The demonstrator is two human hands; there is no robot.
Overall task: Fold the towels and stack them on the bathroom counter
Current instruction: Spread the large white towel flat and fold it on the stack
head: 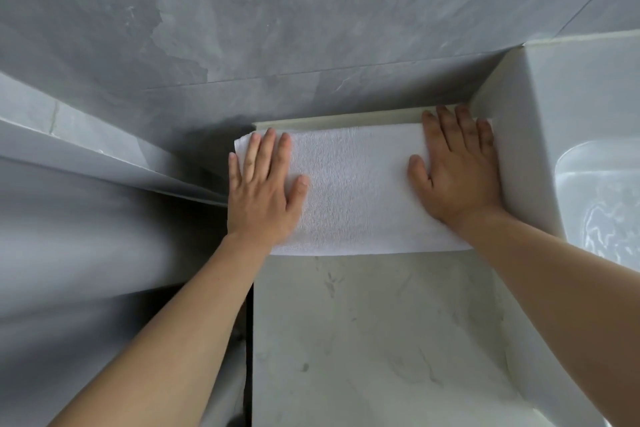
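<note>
A white folded towel (356, 191) lies flat at the far end of the pale marble counter (374, 340), against the back wall. My left hand (263, 187) presses flat on the towel's left end, fingers straight and spread. My right hand (457, 170) presses flat on the right end, its fingertips reaching the raised lip at the wall. The towel's left edge hangs slightly past the counter's left side. I see only this one towel.
A white basin (595, 204) with a raised rim stands right of the counter. Grey tiled wall (277, 28) rises behind. A grey ledge (104, 156) runs at the left, with a dark gap along the counter's left edge.
</note>
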